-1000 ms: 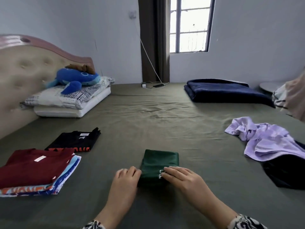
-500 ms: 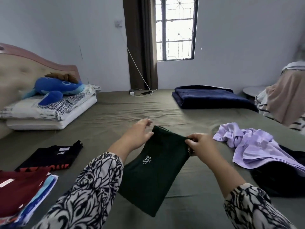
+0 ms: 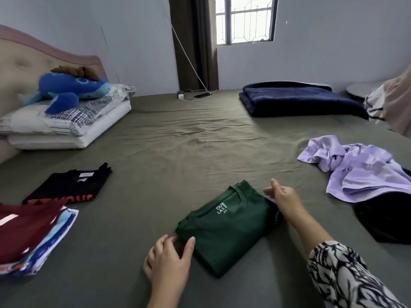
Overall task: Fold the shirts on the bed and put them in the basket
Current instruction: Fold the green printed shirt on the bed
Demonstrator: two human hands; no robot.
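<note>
Fingers (image 3: 163, 244) of left hand (image 3: 166, 261) relaxed, thumb on green shirt (image 3: 226, 232), lower centre; right hand (image 3: 287, 202) curled at its edge, grip unclear.

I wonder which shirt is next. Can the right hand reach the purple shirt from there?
Probably yes. The right hand is beside the green shirt, and only bare sheet lies between it and the crumpled purple shirt on that side.

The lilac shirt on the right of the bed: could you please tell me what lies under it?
A black garment pokes out beneath the lilac shirt at its near edge, on the bed sheet. How far it extends underneath, and anything else there, is covered.
</note>
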